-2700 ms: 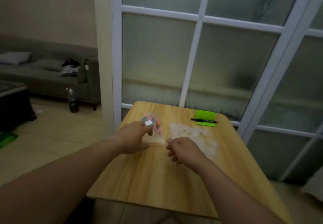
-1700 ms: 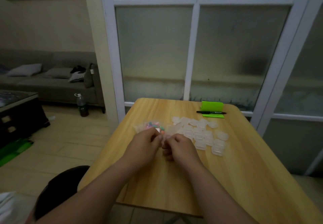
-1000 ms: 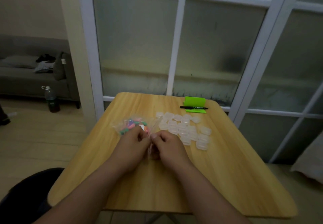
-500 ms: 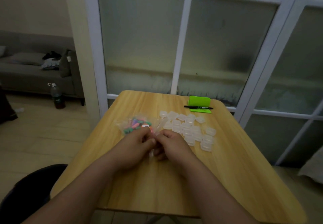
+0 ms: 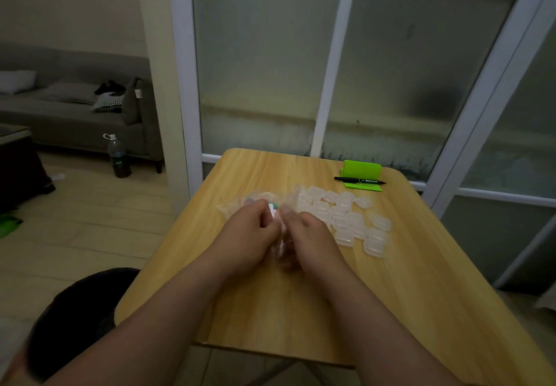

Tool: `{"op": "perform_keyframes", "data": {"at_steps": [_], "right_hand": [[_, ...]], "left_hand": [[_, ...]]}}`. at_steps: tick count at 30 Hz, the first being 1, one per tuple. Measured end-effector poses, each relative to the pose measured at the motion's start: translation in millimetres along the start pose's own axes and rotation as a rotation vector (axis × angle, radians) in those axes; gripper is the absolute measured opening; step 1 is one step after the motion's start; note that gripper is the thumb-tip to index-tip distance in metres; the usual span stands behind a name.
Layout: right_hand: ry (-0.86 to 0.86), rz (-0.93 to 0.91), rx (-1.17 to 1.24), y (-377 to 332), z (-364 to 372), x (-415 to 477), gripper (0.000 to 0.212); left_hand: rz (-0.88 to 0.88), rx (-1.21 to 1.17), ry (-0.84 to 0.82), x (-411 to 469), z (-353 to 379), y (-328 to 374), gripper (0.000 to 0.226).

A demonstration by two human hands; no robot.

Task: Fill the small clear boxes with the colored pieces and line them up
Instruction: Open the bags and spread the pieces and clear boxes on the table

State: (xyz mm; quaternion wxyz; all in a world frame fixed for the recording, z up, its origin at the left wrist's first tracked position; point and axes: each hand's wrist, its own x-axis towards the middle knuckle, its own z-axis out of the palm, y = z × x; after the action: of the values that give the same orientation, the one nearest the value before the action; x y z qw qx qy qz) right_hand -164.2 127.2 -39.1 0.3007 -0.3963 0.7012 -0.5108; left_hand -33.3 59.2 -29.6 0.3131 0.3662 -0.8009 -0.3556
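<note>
A clear plastic bag of colored pieces (image 5: 240,203) lies on the wooden table (image 5: 391,289). My left hand (image 5: 249,235) and my right hand (image 5: 304,235) meet over its near end, and both pinch the bag's edge between them. My hands hide most of the colored pieces. Several small clear boxes (image 5: 346,217) lie in a loose cluster just right of my right hand.
A green pad (image 5: 362,172) with a black pen (image 5: 359,180) across it sits at the table's far right. White-framed frosted glass panels (image 5: 331,69) stand right behind the table. A sofa (image 5: 75,114) and a bottle (image 5: 117,156) are at the left. A dark stool (image 5: 81,310) is beside my left forearm.
My left hand first held the bag alone, then my right hand joined it at the bag's edge. Over the last second both hands have stayed pinched together on the bag, shifting only slightly.
</note>
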Motion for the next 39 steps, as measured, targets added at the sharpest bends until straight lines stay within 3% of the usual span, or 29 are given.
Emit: {"op": "perform_keyframes", "data": {"at_steps": [5,10,14,17,21,23,26,31,36,39], "right_hand": [[0.149,-0.033,-0.317,3.3,-6.5,0.6,0.03],[0.222,0.019,-0.438,2.1,-18.7,-2.3,0.031],[0.269,-0.002,-0.49,-2.8,-21.0,-3.3,0.017],[0.315,-0.111,-0.547,-2.6,-18.7,-5.7,0.021],[0.352,-0.041,-0.482,-2.8,-31.8,-1.8,0.024],[0.37,-0.048,-0.476,-5.0,-37.7,-6.2,0.024],[0.463,-0.241,-0.541,-12.3,-41.2,-19.1,0.019],[0.13,-0.258,-0.554,-7.9,-30.0,-15.0,0.021],[-0.105,-0.214,-0.675,-14.2,-22.8,15.9,0.036],[-0.202,-0.275,-0.608,-17.1,-14.7,23.2,0.021]], "left_hand": [[0.077,0.136,0.245,1.0,-6.1,2.8,0.033],[0.066,0.236,0.482,0.3,-22.5,7.1,0.021],[0.102,0.288,0.461,-3.9,-17.2,13.9,0.014],[0.15,0.269,0.388,-7.2,-11.2,19.0,0.016],[0.173,0.066,0.31,-2.5,-12.4,19.1,0.018],[0.14,0.003,0.305,5.3,-17.9,10.0,0.02],[-0.013,0.095,0.309,19.9,-28.1,-16.1,0.033],[-0.251,0.033,0.097,30.0,-33.5,-29.2,0.058],[-0.301,0.065,0.021,40.8,-32.1,-35.2,0.051],[-0.31,0.119,-0.036,45.2,-35.4,-36.9,0.044]]}}
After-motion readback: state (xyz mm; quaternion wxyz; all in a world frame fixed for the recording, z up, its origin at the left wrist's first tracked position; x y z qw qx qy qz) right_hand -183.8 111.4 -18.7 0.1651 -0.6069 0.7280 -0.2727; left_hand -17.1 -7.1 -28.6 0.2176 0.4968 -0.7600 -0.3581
